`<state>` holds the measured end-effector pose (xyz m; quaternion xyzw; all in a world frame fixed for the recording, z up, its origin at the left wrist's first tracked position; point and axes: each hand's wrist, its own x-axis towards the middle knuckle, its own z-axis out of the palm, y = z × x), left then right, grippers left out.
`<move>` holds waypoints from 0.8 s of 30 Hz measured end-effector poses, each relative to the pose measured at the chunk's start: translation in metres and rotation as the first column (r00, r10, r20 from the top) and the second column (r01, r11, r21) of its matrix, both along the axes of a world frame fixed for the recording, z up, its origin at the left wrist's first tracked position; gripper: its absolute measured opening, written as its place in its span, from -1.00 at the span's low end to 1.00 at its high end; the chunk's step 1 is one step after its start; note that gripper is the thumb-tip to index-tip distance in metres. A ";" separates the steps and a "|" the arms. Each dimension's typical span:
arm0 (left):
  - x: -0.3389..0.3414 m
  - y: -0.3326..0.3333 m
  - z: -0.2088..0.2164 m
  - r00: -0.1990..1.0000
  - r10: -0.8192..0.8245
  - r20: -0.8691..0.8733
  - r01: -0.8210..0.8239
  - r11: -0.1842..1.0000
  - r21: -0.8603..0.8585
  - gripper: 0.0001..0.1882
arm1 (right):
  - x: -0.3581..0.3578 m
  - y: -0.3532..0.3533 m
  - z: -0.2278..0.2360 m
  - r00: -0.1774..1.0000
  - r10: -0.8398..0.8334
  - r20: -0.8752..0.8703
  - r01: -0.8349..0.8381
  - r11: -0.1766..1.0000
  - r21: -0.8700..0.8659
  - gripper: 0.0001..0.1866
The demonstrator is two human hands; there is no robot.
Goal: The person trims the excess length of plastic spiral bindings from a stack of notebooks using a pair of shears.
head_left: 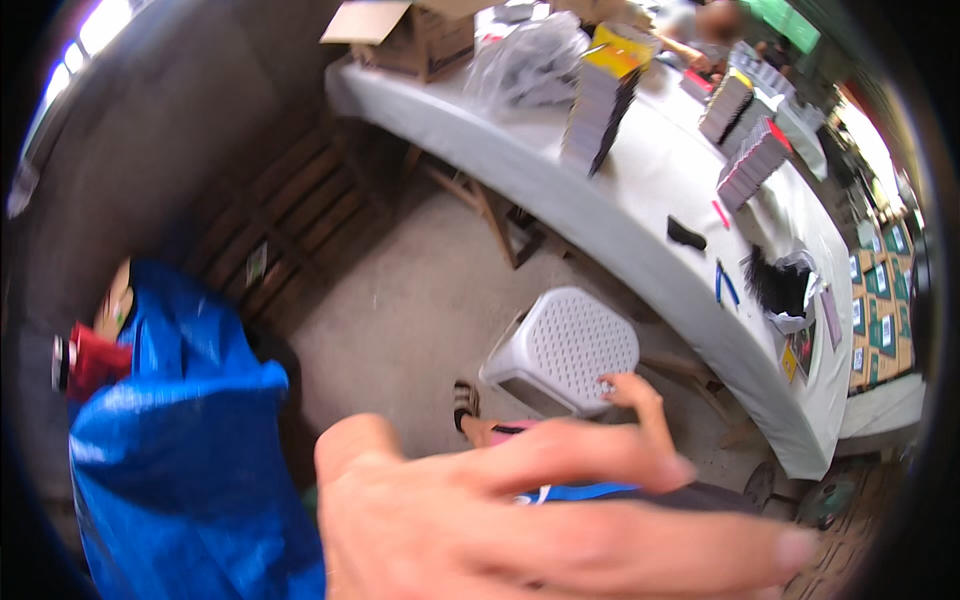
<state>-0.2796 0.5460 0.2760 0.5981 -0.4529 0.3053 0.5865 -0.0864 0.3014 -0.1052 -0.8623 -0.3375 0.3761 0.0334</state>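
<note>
My left hand point(480, 510) looms large and close in the lower middle, its back toward me and slightly blurred. Its fingers stretch to the right, spread apart, holding nothing visible. Farther down, my right hand point(628, 390) has its fingers curled at the front right corner of a white plastic stool point(575, 340) with a perforated seat. Part of the grip is too small to make out. Beside the stool, a foot in a striped sandal point(466, 405) shows, and some pink cloth point(515, 428) is partly covered by my left hand.
A long white-covered table point(640, 225) curves along the right, bearing tall card stacks point(600, 105), blue pliers point(727, 284) and a black-filled bag point(790, 285). A cardboard box point(420, 45) stands at its far end. Blue tarp point(190, 450) covers something at left. Another person point(715, 30) is beyond the table.
</note>
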 end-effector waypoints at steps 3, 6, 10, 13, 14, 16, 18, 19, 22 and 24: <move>0.015 0.032 0.021 0.992 0.063 0.111 -0.065 0.998 0.012 -0.04 | -0.007 0.070 -0.009 0.997 0.040 -0.065 -0.039 0.999 0.030 -0.48; 0.060 0.045 0.027 0.972 0.020 0.232 -0.013 0.999 -0.034 0.00 | 0.010 0.107 -0.015 0.988 -0.036 -0.148 0.061 0.983 0.175 -0.49; 0.125 0.088 0.025 0.864 -0.429 0.265 0.417 0.903 0.103 0.03 | 0.031 0.152 0.021 0.971 -0.168 -0.169 0.218 0.914 0.341 -0.54; 0.124 0.160 0.042 0.888 -0.457 -0.044 0.453 0.858 0.243 -0.22 | 0.031 0.165 0.029 0.911 -0.363 -0.194 0.408 0.741 0.533 -0.57; 0.147 0.179 0.030 0.847 -0.526 -0.074 0.529 0.822 0.211 -0.30 | 0.028 0.145 0.021 0.874 -0.466 -0.134 0.471 0.749 0.467 -0.56; 0.205 0.194 -0.006 0.692 -0.691 0.207 0.695 0.716 0.064 -0.64 | 0.012 0.119 0.007 0.839 -0.543 -0.016 0.531 0.813 0.239 -0.56; 0.244 0.209 -0.044 0.840 -0.543 0.018 0.542 0.834 -0.103 -0.56 | 0.001 0.113 -0.012 0.802 -0.597 -0.016 0.595 0.797 0.102 -0.55; 0.273 0.214 -0.070 0.884 -0.459 -0.091 0.445 0.885 -0.138 -0.55 | -0.008 0.105 -0.026 0.745 -0.665 -0.048 0.667 0.743 0.054 -0.54; 0.354 0.223 -0.150 0.790 0.240 -0.564 -0.243 0.967 0.071 -0.64 | -0.016 0.105 -0.038 0.578 -0.811 -0.088 0.805 0.584 -0.099 -0.53; 0.408 0.263 -0.211 0.617 0.569 -0.543 -0.250 0.796 0.551 -0.82 | -0.022 0.120 -0.048 0.500 -0.864 -0.066 0.849 0.503 -0.162 -0.52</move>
